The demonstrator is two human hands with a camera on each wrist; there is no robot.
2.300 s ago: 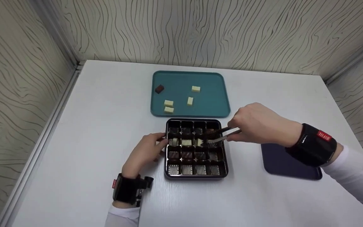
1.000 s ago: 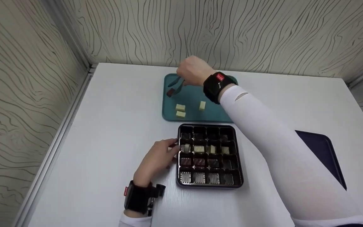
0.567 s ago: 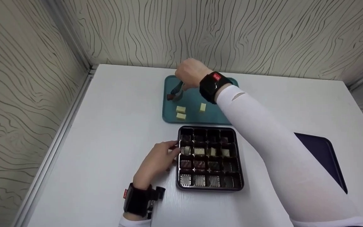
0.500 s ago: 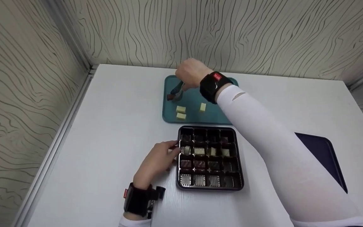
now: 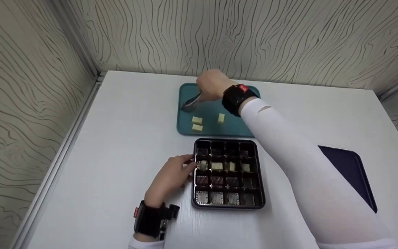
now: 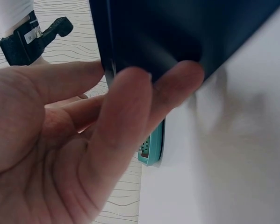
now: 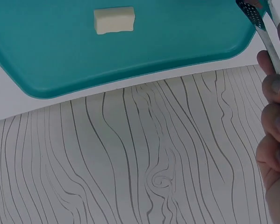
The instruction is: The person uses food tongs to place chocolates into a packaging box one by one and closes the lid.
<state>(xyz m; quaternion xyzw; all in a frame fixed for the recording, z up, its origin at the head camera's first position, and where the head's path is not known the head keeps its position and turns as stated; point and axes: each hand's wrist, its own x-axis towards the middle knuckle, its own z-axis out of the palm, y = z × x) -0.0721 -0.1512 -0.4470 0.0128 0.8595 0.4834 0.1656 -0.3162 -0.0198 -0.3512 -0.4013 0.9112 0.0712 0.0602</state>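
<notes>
Two hands: the right hand (image 5: pixel 214 84) grips tongs (image 5: pixel 192 101), likely for finer control, their tips at the brown piece (image 7: pixel 254 3) on the tray (image 5: pixel 233 126) beneath that hand; the left hand (image 5: pixel 171 173), fingers relaxed, touches the box (image 5: pixel 229 207) beside it, seemingly for steadiness.

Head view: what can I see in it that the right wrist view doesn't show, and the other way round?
Only the head view shows the left hand at the compartmented box, the dark blue tray and three pale blocks on the teal tray.

Only the right wrist view shows another pale block, near the teal tray's wall-side edge.

Both show the right hand holding tongs, the teal tray, white tabletop and patterned wall.
</notes>
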